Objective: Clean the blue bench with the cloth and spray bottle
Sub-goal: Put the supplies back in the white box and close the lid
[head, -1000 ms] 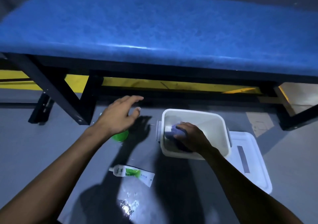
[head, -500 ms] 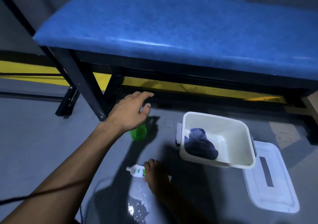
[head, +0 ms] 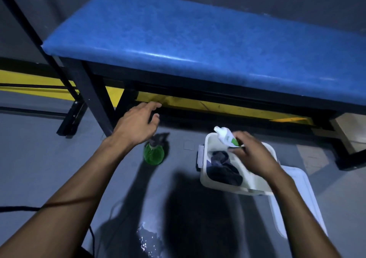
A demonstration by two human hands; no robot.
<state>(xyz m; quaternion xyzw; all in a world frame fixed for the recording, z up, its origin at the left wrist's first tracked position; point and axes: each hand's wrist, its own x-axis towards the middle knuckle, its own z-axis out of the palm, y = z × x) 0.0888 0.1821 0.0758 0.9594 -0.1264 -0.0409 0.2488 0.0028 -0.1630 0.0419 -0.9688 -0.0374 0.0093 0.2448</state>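
Observation:
The blue bench (head: 208,46) spans the upper view on a black frame. On the grey floor below it stands a green spray bottle (head: 153,153). My left hand (head: 136,124) hovers open just above and left of that bottle, fingers spread, touching nothing. A dark cloth (head: 223,168) lies crumpled in a white tub (head: 257,186). My right hand (head: 251,154) is over the tub and grips a white and green tube (head: 225,136), its capped end pointing up and left.
A white lid (head: 297,202) lies on the floor right of the tub. The bench's black leg (head: 93,97) stands left of my left hand. A yellow strip (head: 217,105) runs under the bench. A wet patch (head: 148,240) shines on the floor. A black cable (head: 19,208) crosses my left forearm.
My right hand left the cloth in the tub, reached down to the tube on the floor, and has lifted it over the tub. My left hand stayed hovering above the spray bottle.

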